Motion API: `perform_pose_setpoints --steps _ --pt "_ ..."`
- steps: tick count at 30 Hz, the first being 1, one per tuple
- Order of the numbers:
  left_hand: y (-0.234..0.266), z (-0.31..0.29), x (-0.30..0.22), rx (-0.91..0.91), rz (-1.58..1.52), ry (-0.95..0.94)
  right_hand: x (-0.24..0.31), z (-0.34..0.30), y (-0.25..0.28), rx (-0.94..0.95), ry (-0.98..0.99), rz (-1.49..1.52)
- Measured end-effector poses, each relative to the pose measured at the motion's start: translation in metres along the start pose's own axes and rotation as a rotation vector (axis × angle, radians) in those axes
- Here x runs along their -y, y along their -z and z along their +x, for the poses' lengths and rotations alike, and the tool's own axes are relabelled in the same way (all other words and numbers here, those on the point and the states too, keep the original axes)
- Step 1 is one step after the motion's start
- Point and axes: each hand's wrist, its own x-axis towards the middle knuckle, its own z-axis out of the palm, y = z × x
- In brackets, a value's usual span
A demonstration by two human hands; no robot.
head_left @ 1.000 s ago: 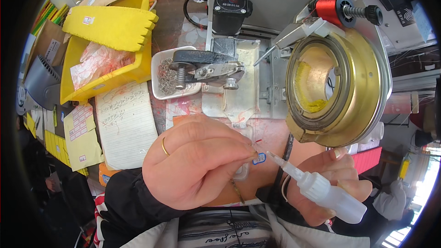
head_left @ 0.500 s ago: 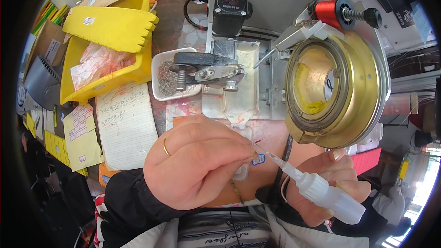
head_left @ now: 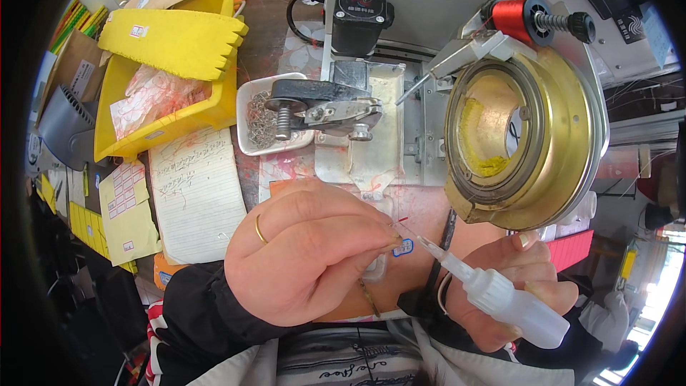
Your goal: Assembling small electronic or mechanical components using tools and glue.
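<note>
Barely anything shifts since the earlier frame: over the counter's near edge [head_left: 414,289], left hand [head_left: 307,250] pinches a tiny piece [head_left: 397,222], seemingly so its red thread [head_left: 404,219] pokes clear near the bottle [head_left: 539,318] cradled in half-curled right hand [head_left: 525,271].

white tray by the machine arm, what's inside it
Tangled small silvery metal pieces show in the white tray. The dark machine arm covers part of it; the heap's bottom can't be seen.
</note>
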Motion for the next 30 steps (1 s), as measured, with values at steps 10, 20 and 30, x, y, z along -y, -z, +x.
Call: perform_pose_setpoints --steps 10,20,30 --pt "0.001 0.0 0.001 -0.008 0.028 -0.021 -0.004 0.0 -0.002 -0.048 0.015 -0.01" --pt "-0.001 -0.001 0.003 -0.012 0.022 -0.025 -0.007 -0.003 -0.005 -0.127 0.04 -0.001" --pt "0.001 0.001 0.0 0.009 0.049 -0.027 -0.006 0.001 -0.002 -0.055 0.04 -0.005"
